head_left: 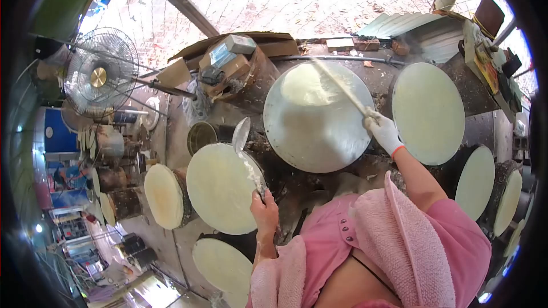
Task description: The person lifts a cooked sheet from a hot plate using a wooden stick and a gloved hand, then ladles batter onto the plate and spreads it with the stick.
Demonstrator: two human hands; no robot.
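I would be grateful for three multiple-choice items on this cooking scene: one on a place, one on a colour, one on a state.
1. Where does the long pale stick reach?
A. Over the big round grey metal plate
B. Into the metal fan
C. Under the pink towel

2. What colour is the glove on the right hand?
A. Blue
B. White
C. Black

3. What is the bare left hand doing?
A. Resting open
B. Pointing upward
C. Gripping the metal ladle

Answers:
1 A: the stick crosses the plate's pale batter patch.
2 B: the glove is white with a red cuff.
3 C: its fingers close round the ladle's handle.
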